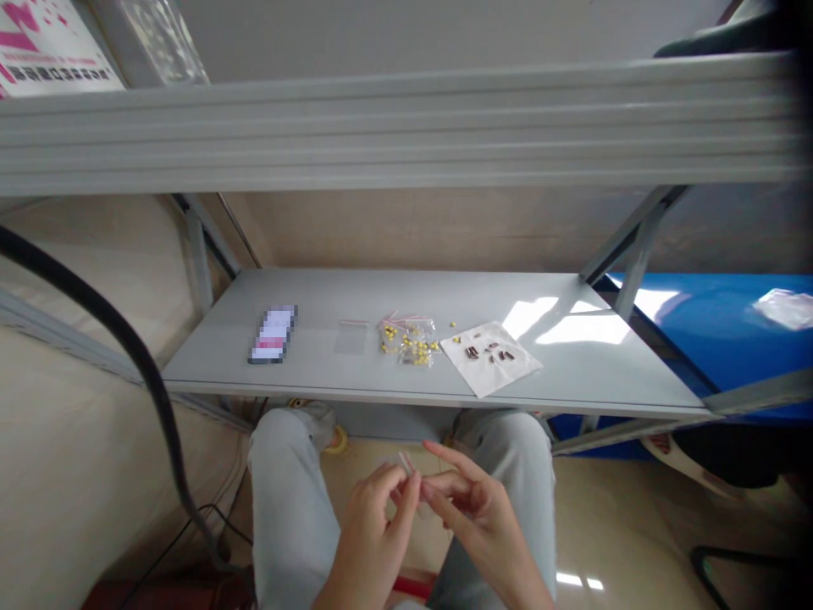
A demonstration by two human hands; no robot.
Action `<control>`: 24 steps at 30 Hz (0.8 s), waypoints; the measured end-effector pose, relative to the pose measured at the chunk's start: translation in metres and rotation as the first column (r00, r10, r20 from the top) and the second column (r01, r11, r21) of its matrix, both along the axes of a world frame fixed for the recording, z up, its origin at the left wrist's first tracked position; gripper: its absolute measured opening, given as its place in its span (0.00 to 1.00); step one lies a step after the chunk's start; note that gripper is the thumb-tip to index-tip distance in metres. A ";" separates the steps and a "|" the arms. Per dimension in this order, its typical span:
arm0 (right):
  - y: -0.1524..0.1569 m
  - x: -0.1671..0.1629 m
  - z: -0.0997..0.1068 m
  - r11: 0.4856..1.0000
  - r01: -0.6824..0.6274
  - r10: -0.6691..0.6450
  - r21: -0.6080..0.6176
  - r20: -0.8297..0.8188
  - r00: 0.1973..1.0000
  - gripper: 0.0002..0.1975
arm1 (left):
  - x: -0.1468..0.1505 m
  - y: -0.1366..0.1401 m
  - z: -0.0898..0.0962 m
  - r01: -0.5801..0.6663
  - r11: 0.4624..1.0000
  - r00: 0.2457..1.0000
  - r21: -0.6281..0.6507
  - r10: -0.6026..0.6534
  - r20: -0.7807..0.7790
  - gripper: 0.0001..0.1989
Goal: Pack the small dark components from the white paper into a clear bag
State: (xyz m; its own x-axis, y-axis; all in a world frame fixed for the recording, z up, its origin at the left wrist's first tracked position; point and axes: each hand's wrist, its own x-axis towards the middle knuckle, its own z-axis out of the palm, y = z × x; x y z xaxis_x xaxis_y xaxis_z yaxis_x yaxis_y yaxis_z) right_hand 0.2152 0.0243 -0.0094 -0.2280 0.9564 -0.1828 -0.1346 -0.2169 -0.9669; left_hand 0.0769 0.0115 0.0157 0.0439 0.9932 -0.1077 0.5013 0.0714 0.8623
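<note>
Both hands pinch a small clear zip bag over the lap, below the edge of the grey shelf.

Head view: the left hand (372, 529) and the right hand (473, 508) meet between the knees, fingers (406, 496) closed together on a small clear bag (405, 462) with a red strip at its top; whether the bag holds anything is too small to tell. It sits below and in front of the grey shelf (572, 364), well apart from what lies there: a phone (273, 335) at the left, an empty clear bag (351, 335) beside it, a heap of clear bags with yellow beads (410, 341) in the middle, and a white paper sheet (490, 357) carrying small dark brown pieces (489, 352). A black cable (136, 356) curves down at the left.
</note>
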 end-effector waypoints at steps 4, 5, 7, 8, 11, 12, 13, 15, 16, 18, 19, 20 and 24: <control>0.002 -0.002 0.000 1.000 0.007 -0.008 -0.020 -0.034 0.999 0.28 | -0.001 -0.001 -0.002 -0.002 0.999 0.999 -0.039 0.004 0.032 0.16; 0.003 -0.002 -0.001 1.000 0.019 -0.020 -0.025 -0.049 0.999 0.28 | -0.001 -0.001 -0.002 0.003 0.999 0.999 -0.045 -0.002 0.034 0.16; 0.003 -0.001 -0.003 0.999 0.033 -0.035 -0.035 -0.083 0.996 0.29 | 0.000 0.000 -0.002 0.012 0.999 1.000 -0.053 -0.011 0.022 0.16; 0.004 -0.001 -0.004 0.999 0.035 -0.039 -0.041 -0.100 0.994 0.29 | 0.001 0.000 -0.002 0.011 0.998 1.000 -0.056 -0.010 0.012 0.17; 0.003 0.002 -0.006 0.998 0.041 -0.048 -0.053 -0.138 0.989 0.30 | 0.003 0.001 -0.001 -0.008 0.998 1.000 -0.062 0.007 -0.013 0.17; 0.003 0.002 -0.006 0.997 0.046 -0.053 -0.054 -0.144 0.988 0.30 | 0.004 0.001 -0.001 -0.012 0.998 1.000 -0.063 0.012 -0.012 0.17; 0.003 0.003 -0.006 0.997 0.051 -0.059 -0.056 -0.146 0.988 0.30 | 0.004 0.001 -0.001 -0.014 0.998 1.000 -0.065 0.013 -0.006 0.17; 0.002 0.005 -0.006 0.996 0.062 -0.070 -0.061 -0.142 0.987 0.30 | 0.005 0.001 -0.001 -0.012 0.998 1.000 -0.058 0.013 0.018 0.17; 0.002 0.005 -0.007 0.996 0.066 -0.074 -0.064 -0.139 0.987 0.30 | 0.006 0.001 -0.001 -0.014 0.999 0.999 -0.048 0.016 0.032 0.16; 0.002 0.006 -0.007 0.995 0.076 -0.085 -0.070 -0.130 0.988 0.30 | 0.006 0.000 -0.001 -0.028 0.999 0.998 -0.017 0.029 0.055 0.15; 0.003 0.006 -0.007 0.994 0.082 -0.090 -0.073 -0.123 0.988 0.30 | 0.007 0.000 0.000 -0.034 0.999 0.997 0.002 0.034 0.063 0.15; 0.003 0.006 -0.007 0.993 0.088 -0.097 -0.075 -0.115 0.989 0.29 | 0.007 0.000 0.000 -0.038 0.999 0.997 0.021 0.036 0.069 0.14; 0.002 0.005 -0.007 0.989 0.121 -0.128 -0.082 -0.084 0.988 0.29 | 0.008 0.000 0.000 -0.030 0.998 0.998 0.060 0.026 0.065 0.14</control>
